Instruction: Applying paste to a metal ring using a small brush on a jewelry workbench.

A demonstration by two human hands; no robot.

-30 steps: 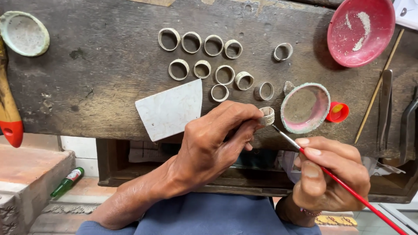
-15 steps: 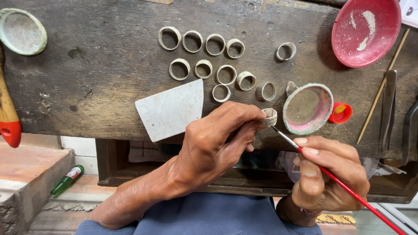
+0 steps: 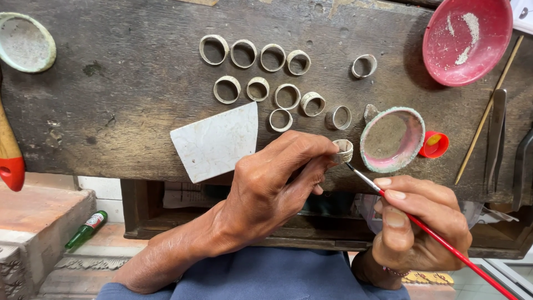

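silver-grey ring point(image 3: 343, 150) pinched at my left hand point(image 3: 277, 178) fingertips, just past the thumb, over the near edge of the worn wooden bench point(image 3: 111, 111).

head view: little has changed from the frames before. same pinch, same brush angle; the ring looks rolled a touch between the fingers, and the bristle tip has stayed at its lower rim. reads as slow, continued work on one ring, not a swap.

left hand: reaches in from lower left, palm down, fingers curled narrow and closed on the ring, wrist level.

right hand point(image 3: 416, 228): below and right of the ring, fingers closed around a thin red-handled brush point(image 3: 438, 236) in a pen grip; handle runs off down-right, tip just touching the ring.

just beyond the right hand: a small pale dish with pinkish inside point(image 3: 392, 139), a red cap point(image 3: 434, 144) beside it. farther out, a red bowl point(image 3: 466, 33) with white powder. beyond the left hand: loose rings in rows point(image 3: 261, 78), a flat white slab point(image 3: 216, 141).
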